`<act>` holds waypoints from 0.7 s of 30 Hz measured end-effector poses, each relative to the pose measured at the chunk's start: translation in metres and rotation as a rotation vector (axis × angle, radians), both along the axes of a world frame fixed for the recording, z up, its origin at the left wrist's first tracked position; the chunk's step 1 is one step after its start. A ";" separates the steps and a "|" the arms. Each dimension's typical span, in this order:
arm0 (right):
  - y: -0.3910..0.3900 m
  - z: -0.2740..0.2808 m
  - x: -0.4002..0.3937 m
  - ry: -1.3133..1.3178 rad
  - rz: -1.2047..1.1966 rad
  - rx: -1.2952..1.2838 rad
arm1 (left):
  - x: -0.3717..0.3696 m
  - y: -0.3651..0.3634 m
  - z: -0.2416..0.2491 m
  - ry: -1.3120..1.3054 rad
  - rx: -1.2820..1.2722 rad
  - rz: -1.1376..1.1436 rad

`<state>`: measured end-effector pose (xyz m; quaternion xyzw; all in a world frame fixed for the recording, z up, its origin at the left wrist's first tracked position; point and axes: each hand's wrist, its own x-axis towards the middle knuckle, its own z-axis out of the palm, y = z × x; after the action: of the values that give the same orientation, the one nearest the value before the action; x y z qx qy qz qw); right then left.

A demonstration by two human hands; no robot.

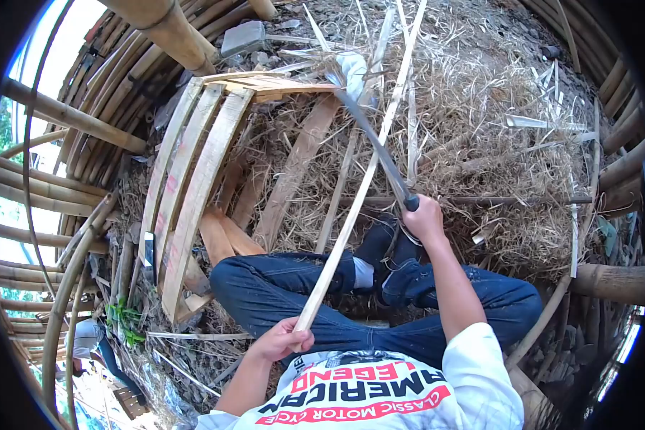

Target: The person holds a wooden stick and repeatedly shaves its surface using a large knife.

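Note:
My left hand (283, 340) is closed around the near end of a long, pale bamboo strip (347, 240), close to my shirt. The strip slants up and away across the pile of shavings. In my right hand (426, 218), held above my right shin, is the black handle of a machete (366, 126). Its long grey blade points forward and left, and it overlaps the strip in this view. Near the blade's far end lies a crumpled whitish-blue cloth or plastic piece (352, 74).
A slatted wooden crate-like frame (206, 179) stands at the left by my knee. Dry bamboo shavings (480, 158) cover the ground ahead, with a thin dark rod (509, 201) across them. Bamboo poles (86, 118) form walls on both sides. Another person (107, 351) shows beyond the left wall.

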<state>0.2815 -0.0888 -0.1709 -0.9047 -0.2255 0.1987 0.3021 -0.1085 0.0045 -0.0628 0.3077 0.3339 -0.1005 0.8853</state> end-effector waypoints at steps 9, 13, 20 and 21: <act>-0.005 -0.005 -0.026 0.133 -0.022 0.190 | -0.002 -0.003 -0.001 -0.022 -0.054 0.056; -0.022 0.009 -0.068 0.281 -0.021 0.251 | 0.001 0.006 0.003 0.076 0.082 -0.014; -0.043 0.047 -0.126 0.707 -0.088 0.353 | 0.007 0.001 0.021 0.142 0.350 -0.092; -0.047 0.050 -0.134 0.757 -0.060 0.378 | 0.006 0.000 0.022 0.151 0.396 -0.091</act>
<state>0.1474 -0.1361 -0.1210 -0.7026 -0.1048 0.4633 0.5298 -0.1027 0.0049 -0.0404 0.4821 0.3982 -0.0955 0.7746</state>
